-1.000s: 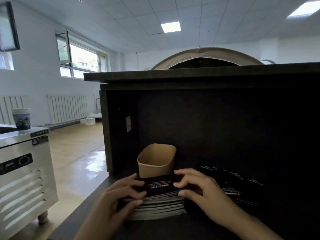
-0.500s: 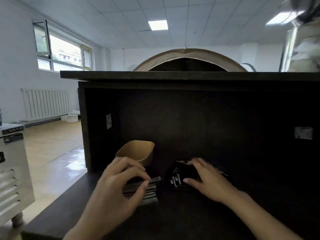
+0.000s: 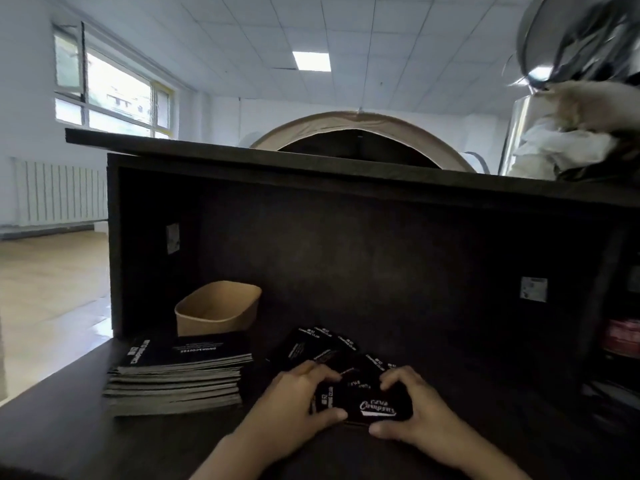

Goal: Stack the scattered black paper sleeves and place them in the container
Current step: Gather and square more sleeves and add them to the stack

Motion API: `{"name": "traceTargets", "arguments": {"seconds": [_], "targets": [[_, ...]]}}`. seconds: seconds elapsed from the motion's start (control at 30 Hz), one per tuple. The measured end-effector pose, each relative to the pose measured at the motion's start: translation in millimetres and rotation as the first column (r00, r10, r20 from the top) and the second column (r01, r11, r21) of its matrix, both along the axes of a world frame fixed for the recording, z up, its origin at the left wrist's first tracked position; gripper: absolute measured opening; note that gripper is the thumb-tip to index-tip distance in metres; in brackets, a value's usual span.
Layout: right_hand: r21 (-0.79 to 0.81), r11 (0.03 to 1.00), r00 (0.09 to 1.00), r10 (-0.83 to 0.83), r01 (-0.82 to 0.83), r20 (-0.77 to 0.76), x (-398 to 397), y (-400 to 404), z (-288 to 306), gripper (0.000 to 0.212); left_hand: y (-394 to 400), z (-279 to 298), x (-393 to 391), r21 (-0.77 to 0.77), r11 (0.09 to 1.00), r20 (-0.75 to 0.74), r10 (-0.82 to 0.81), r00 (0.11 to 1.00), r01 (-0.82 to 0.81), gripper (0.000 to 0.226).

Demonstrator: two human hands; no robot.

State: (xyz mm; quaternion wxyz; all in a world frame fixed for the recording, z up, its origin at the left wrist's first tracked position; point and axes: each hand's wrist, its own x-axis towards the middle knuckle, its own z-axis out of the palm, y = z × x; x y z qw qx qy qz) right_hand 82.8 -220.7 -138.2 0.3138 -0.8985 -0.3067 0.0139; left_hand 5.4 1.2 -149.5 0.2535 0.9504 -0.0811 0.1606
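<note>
At lower centre, flat black printed paper sleeves were pinched edgewise by the left hand and right hand; judged light, slippery, easily creased.

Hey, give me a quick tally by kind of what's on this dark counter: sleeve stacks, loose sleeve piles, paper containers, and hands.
Neat stack of black sleeves: 1
Loose pile of black sleeves: 1
Brown paper container: 1
Hands: 2, left hand, right hand, both gripping sleeves from the pile
Total: 5
</note>
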Motion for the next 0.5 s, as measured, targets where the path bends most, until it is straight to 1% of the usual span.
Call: {"name": "traceTargets", "arguments": {"seconds": [0.07, 0.1, 0.13, 0.17, 0.27, 0.3, 0.4, 0.5], "targets": [[0.088, 0.996, 0.998, -0.033, 0.029, 0.045, -1, 6, 2, 0.055, -1, 2, -4, 0.001, 1.0, 0.019, -0.015, 1.0, 0.015, 0.051], [0.121, 0.992, 0.994, -0.055, 0.044, 0.089, -2, 8, 2, 0.049, -2, 3, -6, -0.001, 1.0, 0.034, -0.02, 0.999, 0.02, 0.051], [0.137, 0.989, 0.989, -0.077, 0.06, 0.126, -4, 8, 2, 0.047, -2, 3, -7, -0.007, 1.0, 0.044, -0.02, 0.999, 0.02, 0.052], [0.117, 0.99, 0.983, -0.095, 0.077, 0.155, -7, 8, 3, 0.046, -2, 4, -8, -0.018, 1.0, 0.054, -0.015, 0.998, 0.016, 0.055], [-0.098, 0.985, 0.969, -0.119, 0.143, 0.216, -12, 4, 1, 0.054, -1, 2, -10, -0.013, 0.999, 0.041, 0.044, 0.998, -0.044, 0.06], [-0.128, 0.981, 0.971, -0.114, 0.143, 0.212, -12, 2, 1, 0.056, -1, 2, -9, -0.005, 0.998, 0.033, 0.058, 0.998, -0.058, 0.059], [-0.094, 0.986, 0.978, -0.12, 0.137, 0.17, -13, 0, 1, 0.06, -1, 3, -9, -0.016, 0.999, 0.027, 0.045, 0.999, -0.044, 0.048], [-0.116, 0.983, 0.98, -0.125, 0.144, 0.157, -12, 0, 3, 0.065, -2, 7, -12, -0.042, 0.999, 0.024, 0.021, 0.999, -0.02, 0.045]]}}
